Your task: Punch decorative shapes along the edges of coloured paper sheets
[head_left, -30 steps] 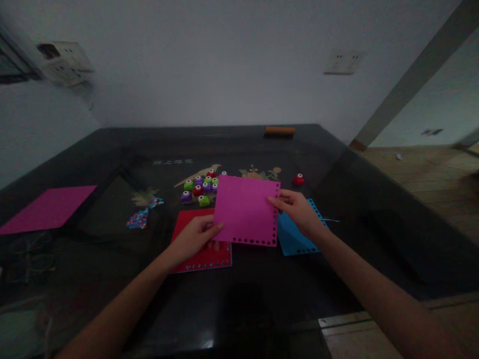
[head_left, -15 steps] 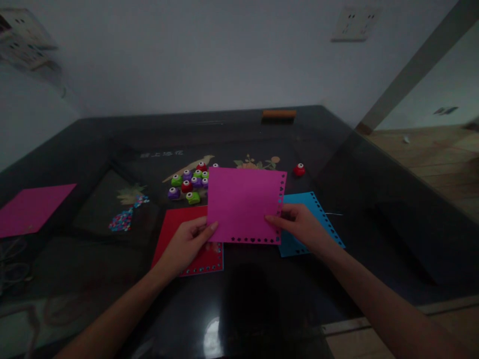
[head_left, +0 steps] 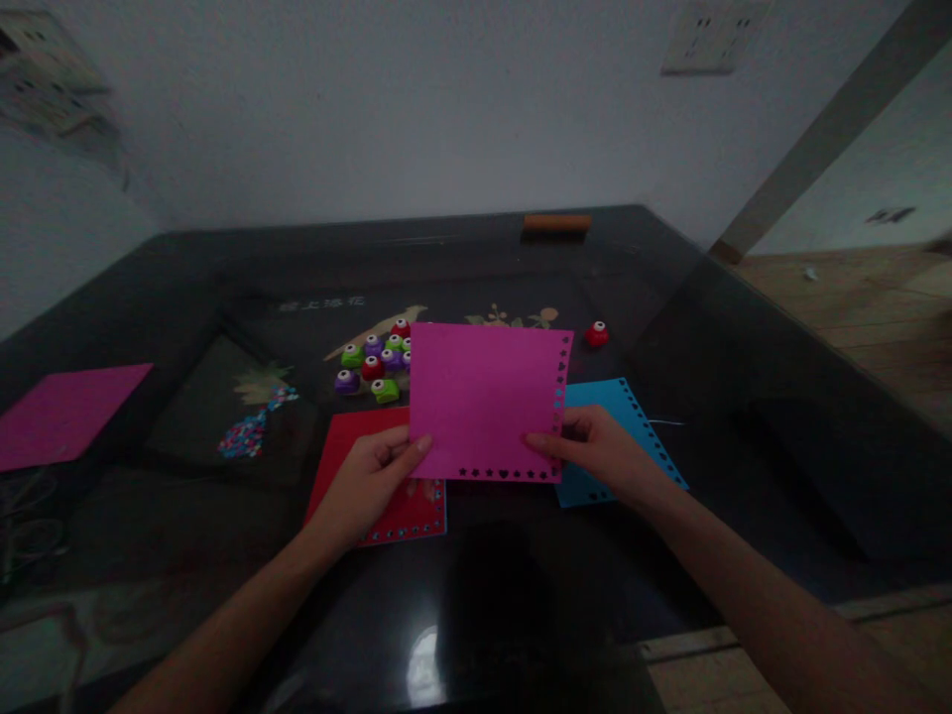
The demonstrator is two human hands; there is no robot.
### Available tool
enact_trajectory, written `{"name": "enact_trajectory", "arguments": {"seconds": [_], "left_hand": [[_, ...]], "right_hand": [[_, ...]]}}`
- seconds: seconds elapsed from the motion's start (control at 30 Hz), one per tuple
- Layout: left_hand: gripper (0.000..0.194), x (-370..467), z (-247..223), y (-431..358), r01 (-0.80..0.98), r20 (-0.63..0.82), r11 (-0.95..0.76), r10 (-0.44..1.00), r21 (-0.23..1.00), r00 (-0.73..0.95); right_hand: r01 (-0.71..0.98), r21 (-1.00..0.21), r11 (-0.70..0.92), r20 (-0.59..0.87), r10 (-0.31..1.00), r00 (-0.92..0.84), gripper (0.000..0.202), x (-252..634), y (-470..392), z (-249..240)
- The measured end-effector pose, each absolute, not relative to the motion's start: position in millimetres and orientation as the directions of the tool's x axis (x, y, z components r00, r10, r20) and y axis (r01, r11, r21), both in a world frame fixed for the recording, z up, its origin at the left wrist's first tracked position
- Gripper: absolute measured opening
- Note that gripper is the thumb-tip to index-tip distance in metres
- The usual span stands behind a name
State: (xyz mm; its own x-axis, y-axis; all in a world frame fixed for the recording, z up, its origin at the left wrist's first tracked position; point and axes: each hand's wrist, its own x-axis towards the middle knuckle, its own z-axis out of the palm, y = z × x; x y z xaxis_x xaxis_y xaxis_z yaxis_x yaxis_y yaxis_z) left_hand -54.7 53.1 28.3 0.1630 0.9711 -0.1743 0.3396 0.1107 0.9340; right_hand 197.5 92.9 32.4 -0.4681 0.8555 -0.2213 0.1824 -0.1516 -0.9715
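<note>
A pink square sheet (head_left: 487, 397) is held up above the dark table, with small punched shapes along its right and bottom edges. My left hand (head_left: 379, 473) pinches its lower left corner, thumb on the front. My right hand (head_left: 587, 443) grips it near the lower right edge, fingers behind. Under and beside my left hand lies a red sheet (head_left: 346, 436) with punched edges. A blue sheet (head_left: 606, 400), also punched along its edges, lies behind my right hand. Several small craft punches (head_left: 373, 368) in red, green and purple stand behind the sheets, partly hidden by the pink one.
One red punch (head_left: 596, 335) stands apart at the right. Small paper cutouts (head_left: 244, 436) lie in a pile at the left. Another pink sheet (head_left: 70, 412) is at the table's left edge. A brown roll (head_left: 556, 224) lies at the back of the dark table (head_left: 334, 263).
The pink sheet in my hands is raised very slightly and covers a little more of the punches behind it. Both hands keep their hold.
</note>
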Motion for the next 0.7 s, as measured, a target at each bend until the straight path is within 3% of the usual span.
{"name": "enact_trajectory", "arguments": {"seconds": [0.27, 0.7], "left_hand": [[0.032, -52.2, 30.9, 52.2, 0.350, -0.175, 0.106, 0.969, 0.931, 0.173], [0.031, -49.8, 31.7, 50.7, 0.300, -0.195, 0.129, 0.960, 0.945, 0.202]], "right_hand": [[0.236, -0.968, -0.084, -0.192, 0.856, -0.479, 0.021, 197.6, 92.5, 33.0], [0.242, -0.961, -0.136, -0.236, 0.860, -0.452, 0.019, 196.6, 89.2, 35.5]]}}
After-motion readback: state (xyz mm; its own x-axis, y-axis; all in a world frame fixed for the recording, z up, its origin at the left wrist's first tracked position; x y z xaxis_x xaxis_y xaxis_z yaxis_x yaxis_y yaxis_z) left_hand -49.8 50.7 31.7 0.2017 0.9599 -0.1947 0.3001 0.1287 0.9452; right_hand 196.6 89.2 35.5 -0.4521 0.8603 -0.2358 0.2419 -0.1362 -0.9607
